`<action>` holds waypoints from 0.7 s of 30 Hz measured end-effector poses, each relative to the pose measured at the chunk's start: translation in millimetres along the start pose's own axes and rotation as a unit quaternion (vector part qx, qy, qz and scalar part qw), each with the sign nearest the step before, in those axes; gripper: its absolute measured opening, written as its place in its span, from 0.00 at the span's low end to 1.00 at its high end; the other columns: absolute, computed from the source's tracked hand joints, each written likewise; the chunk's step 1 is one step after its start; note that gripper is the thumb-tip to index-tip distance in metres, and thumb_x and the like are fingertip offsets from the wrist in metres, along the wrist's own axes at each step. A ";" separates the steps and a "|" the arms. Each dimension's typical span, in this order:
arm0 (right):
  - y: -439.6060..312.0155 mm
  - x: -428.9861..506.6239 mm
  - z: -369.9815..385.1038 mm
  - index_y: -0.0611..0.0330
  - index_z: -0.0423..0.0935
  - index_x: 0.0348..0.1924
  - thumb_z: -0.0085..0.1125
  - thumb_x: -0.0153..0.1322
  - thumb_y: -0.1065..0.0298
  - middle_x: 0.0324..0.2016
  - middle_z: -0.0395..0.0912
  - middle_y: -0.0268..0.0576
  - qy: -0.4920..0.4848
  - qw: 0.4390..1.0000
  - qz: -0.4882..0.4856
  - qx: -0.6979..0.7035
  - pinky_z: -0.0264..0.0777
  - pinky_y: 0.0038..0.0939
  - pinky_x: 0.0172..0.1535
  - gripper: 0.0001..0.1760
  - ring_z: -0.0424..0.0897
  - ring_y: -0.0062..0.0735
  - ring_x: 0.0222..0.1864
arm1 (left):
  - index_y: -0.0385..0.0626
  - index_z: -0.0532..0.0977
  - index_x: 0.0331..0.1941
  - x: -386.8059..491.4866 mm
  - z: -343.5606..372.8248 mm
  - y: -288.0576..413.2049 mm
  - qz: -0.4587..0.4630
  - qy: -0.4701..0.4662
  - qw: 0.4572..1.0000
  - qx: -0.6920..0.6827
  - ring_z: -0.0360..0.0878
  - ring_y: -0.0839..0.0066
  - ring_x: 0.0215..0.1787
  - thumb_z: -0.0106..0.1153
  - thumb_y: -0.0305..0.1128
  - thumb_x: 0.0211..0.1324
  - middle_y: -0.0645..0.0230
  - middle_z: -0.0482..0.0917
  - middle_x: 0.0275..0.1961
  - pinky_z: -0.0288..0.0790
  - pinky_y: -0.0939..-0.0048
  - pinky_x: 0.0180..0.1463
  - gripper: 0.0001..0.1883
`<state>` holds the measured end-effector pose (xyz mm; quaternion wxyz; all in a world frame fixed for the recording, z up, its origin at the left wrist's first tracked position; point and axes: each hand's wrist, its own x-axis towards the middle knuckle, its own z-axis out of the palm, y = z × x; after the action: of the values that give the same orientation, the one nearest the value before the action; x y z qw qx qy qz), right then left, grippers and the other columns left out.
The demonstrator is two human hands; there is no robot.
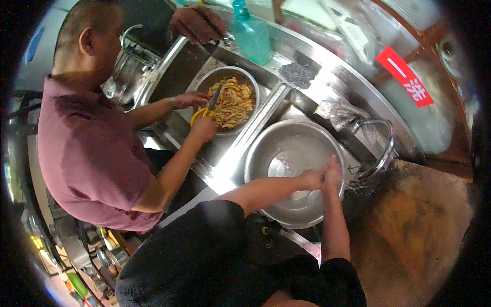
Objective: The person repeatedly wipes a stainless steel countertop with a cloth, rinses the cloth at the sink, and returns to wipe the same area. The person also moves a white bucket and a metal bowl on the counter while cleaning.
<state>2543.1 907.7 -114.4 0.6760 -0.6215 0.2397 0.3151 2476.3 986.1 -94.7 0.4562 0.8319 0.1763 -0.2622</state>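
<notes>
My left hand point(312, 179) and my right hand point(332, 173) meet over the right side of a large stainless steel basin point(257, 151). They touch each other, and the right fingers point away from me. Nothing shows in either hand, but the overlap hides the palms and part of the fingers. Inside the basin is what looks like shallow water point(293, 153). The basin sits at a steel sink compartment, and a curved metal faucet point(386, 153) arches just to the right of my hands.
Left of me, a co-worker point(96, 153) holds yellow-handled scissors point(207, 111) over a steel bowl point(256, 86) of pale food strips point(232, 109). Behind stand a teal pump bottle point(251, 38) and a dark scouring pad point(297, 75). A crumpled plastic bag point(339, 111) lies near the faucet.
</notes>
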 end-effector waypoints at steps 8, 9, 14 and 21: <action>-3.5 -8.5 1.2 0.48 0.63 0.21 0.56 0.69 0.52 0.12 0.60 0.28 0.002 0.979 0.127 0.157 0.62 0.29 0.19 0.18 0.62 0.23 0.14 | 0.56 0.66 0.60 -11.5 -13.2 -3.0 0.040 -0.024 0.997 0.060 0.80 0.56 0.34 0.61 0.43 0.47 0.58 0.81 0.35 0.74 0.56 0.40 0.32; -10.9 -11.7 -0.2 0.50 0.67 0.24 0.57 0.68 0.55 0.15 0.64 0.29 -0.044 0.981 0.117 0.145 0.65 0.29 0.24 0.14 0.66 0.24 0.17 | 0.52 0.70 0.54 -9.0 -18.9 -4.7 0.006 -0.085 0.994 -0.073 0.79 0.62 0.31 0.64 0.41 0.44 0.62 0.80 0.33 0.74 0.60 0.37 0.29; -47.2 -35.2 -12.8 0.57 0.73 0.43 0.60 0.64 0.67 0.38 0.74 0.35 -0.198 0.980 0.004 0.001 0.68 0.31 0.47 0.15 0.72 0.30 0.44 | 0.45 0.72 0.46 -0.9 -55.3 -15.1 -0.101 -0.229 0.761 -0.598 0.75 0.80 0.38 0.60 0.33 0.56 0.71 0.77 0.38 0.71 0.74 0.43 0.14; -52.4 -32.9 -30.3 0.58 0.71 0.47 0.51 0.59 0.80 0.42 0.73 0.36 -0.192 0.956 -0.180 -0.130 0.66 0.30 0.50 0.22 0.70 0.31 0.50 | 0.42 0.68 0.55 17.3 -63.5 -7.7 -0.150 0.052 0.791 -0.591 0.73 0.73 0.51 0.57 0.29 0.57 0.64 0.75 0.51 0.68 0.70 0.55 0.21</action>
<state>2560.6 872.0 -58.2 0.6681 -0.6645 -0.0534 0.3304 2503.6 1045.1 -81.8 0.8042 0.3757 0.4424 -0.1285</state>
